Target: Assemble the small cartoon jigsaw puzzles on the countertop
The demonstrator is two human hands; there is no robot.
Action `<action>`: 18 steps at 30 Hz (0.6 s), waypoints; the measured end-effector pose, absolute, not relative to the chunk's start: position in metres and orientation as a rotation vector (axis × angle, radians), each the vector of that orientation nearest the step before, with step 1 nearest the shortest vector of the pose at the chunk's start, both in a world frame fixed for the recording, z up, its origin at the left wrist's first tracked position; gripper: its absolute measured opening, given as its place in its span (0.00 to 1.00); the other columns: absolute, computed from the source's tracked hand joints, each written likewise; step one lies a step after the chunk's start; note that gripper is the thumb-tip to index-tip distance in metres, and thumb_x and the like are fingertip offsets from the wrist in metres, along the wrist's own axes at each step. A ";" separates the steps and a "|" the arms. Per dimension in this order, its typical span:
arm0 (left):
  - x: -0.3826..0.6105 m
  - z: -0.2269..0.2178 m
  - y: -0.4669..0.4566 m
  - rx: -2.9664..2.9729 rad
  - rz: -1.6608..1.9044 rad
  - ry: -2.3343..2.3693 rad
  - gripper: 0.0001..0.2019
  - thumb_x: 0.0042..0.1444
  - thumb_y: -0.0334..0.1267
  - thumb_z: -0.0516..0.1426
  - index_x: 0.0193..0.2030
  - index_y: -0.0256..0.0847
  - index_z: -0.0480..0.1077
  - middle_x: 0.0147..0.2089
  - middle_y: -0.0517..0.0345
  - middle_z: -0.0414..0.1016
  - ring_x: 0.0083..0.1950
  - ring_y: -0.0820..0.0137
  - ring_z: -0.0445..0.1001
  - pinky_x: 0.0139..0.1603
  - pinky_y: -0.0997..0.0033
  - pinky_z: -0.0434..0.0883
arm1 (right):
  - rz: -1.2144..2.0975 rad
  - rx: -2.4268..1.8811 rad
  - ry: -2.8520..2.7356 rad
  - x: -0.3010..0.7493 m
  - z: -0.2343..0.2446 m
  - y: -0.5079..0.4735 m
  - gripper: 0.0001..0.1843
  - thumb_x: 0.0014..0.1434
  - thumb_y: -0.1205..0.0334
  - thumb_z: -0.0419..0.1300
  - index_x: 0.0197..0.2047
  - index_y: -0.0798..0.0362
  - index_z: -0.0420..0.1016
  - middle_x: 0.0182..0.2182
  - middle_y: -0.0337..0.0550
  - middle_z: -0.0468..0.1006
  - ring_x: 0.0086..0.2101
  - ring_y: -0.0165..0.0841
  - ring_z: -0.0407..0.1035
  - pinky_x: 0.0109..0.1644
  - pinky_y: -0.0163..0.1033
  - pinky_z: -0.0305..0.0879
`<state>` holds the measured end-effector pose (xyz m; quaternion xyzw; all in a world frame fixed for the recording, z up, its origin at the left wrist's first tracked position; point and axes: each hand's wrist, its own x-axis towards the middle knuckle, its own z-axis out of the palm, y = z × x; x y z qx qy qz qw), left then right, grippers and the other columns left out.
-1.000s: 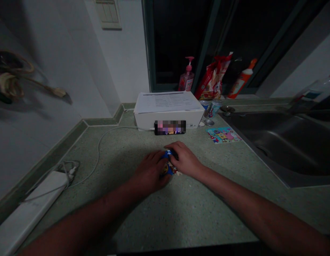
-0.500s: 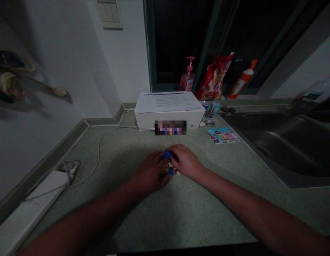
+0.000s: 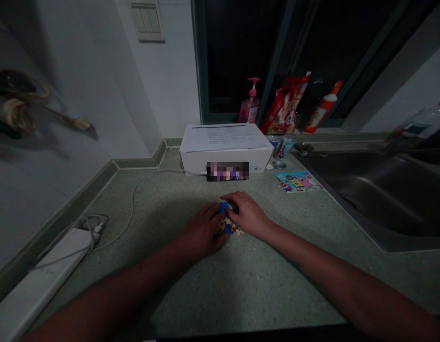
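Observation:
Small joined jigsaw puzzle pieces [image 3: 227,226], blue with yellow, red and pale patches, lie on the green speckled counter [image 3: 220,294]. My left hand [image 3: 204,230] grips them from the left, its fingers over the far part and its thumb by the near edge. From the right, my right hand [image 3: 246,212] curls over the upper right part, with thumb and fingers closed on it. Both hands cover much of the puzzle, and its outline shows only in part. Further right lies a bright cartoon picture card [image 3: 299,181].
A smartphone [image 3: 227,171] on a cable leans against a white box [image 3: 194,161] topped with paper. A power strip [image 3: 59,259] lies at left, a metal sink [image 3: 387,199] at right. A can [image 3: 284,146] stands beside the box; a pump bottle [image 3: 249,107] is behind it.
My right hand has shifted slightly at the upper right of the puzzle, and a little more of the pieces shows between the hands. My left hand stays nearly in place.

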<state>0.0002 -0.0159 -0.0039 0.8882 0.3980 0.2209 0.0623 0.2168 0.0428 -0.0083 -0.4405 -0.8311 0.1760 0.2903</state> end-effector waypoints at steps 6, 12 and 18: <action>0.001 0.001 -0.017 2.681 0.686 1.161 0.19 0.69 0.38 0.60 0.66 0.44 0.69 0.70 0.42 0.75 0.73 0.50 0.73 0.71 0.42 0.77 | 0.511 -1.164 -2.180 0.216 -0.010 0.045 0.18 0.63 0.70 0.64 0.55 0.46 0.81 0.48 0.47 0.85 0.52 0.46 0.77 0.60 0.57 0.72; 0.000 -0.007 -0.014 2.696 0.740 1.126 0.21 0.66 0.39 0.63 0.65 0.41 0.70 0.69 0.38 0.75 0.72 0.45 0.73 0.71 0.40 0.77 | 0.618 -1.086 -2.074 0.215 -0.010 0.046 0.22 0.59 0.75 0.64 0.54 0.48 0.82 0.47 0.46 0.82 0.48 0.42 0.77 0.55 0.51 0.74; 0.000 -0.009 -0.014 2.706 0.727 1.140 0.22 0.66 0.38 0.63 0.65 0.41 0.70 0.69 0.39 0.75 0.71 0.46 0.74 0.70 0.40 0.77 | 0.678 -1.030 -2.021 0.214 -0.012 0.046 0.19 0.63 0.74 0.60 0.51 0.47 0.83 0.43 0.43 0.82 0.45 0.40 0.78 0.53 0.48 0.75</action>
